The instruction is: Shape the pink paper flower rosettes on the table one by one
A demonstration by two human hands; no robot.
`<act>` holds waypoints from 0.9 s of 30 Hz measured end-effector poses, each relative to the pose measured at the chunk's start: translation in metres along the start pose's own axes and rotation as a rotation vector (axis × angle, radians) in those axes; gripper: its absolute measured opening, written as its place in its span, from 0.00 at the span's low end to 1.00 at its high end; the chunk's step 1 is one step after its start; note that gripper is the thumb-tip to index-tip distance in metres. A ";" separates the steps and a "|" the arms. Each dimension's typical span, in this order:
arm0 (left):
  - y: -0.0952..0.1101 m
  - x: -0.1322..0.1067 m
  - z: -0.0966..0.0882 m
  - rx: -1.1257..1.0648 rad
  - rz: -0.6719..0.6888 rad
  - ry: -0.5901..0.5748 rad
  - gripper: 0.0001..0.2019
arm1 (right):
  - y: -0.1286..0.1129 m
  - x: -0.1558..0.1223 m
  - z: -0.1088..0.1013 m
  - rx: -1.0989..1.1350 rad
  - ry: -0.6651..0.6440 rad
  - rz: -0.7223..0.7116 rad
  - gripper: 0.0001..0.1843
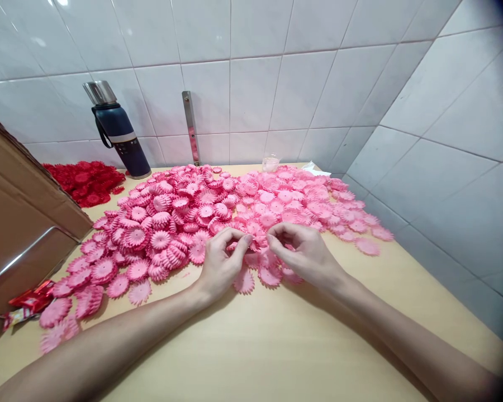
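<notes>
My left hand [223, 261] and my right hand [308, 252] face each other over the front of a big heap of pink flower-shaped discs [163, 218]. Thumb and forefinger are pinched together on both. Between the fingertips is a pink petal disc [258, 241] with a notched edge, gripped from either side. Its outline blends into the discs behind it. Several loose discs [245, 281] lie on the table just under my hands. Paler, flatter discs [318, 204] spread toward the right.
A cardboard box [29, 212] stands at the left, with a red wrapper [32, 298] beside it. Behind are dark red discs [86, 181], a blue flask [119, 131], a metal bracket [190, 128] and a small clear cup [270, 163]. Tiled walls [255, 84] bound the wooden table [251, 352].
</notes>
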State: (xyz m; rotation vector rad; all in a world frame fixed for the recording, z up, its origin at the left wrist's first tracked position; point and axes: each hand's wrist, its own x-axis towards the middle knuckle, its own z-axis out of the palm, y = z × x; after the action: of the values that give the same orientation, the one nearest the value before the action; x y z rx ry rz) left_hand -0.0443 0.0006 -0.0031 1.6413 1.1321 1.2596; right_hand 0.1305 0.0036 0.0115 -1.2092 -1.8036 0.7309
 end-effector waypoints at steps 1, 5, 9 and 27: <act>0.000 0.000 0.000 -0.004 -0.005 0.000 0.11 | 0.001 0.001 -0.001 -0.042 0.037 -0.020 0.04; 0.000 -0.001 0.000 -0.007 -0.006 0.018 0.11 | 0.004 0.004 -0.007 -0.189 0.147 -0.106 0.05; 0.001 -0.002 0.000 -0.070 -0.027 0.063 0.10 | 0.001 0.003 -0.008 -0.242 0.198 -0.139 0.05; 0.005 -0.003 0.001 -0.060 0.054 0.008 0.07 | -0.005 0.000 -0.003 0.308 -0.008 0.097 0.11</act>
State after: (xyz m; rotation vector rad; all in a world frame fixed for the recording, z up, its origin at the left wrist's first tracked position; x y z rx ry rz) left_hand -0.0426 -0.0036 0.0005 1.6335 1.0517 1.3232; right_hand 0.1306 0.0014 0.0170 -1.0926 -1.5772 1.0282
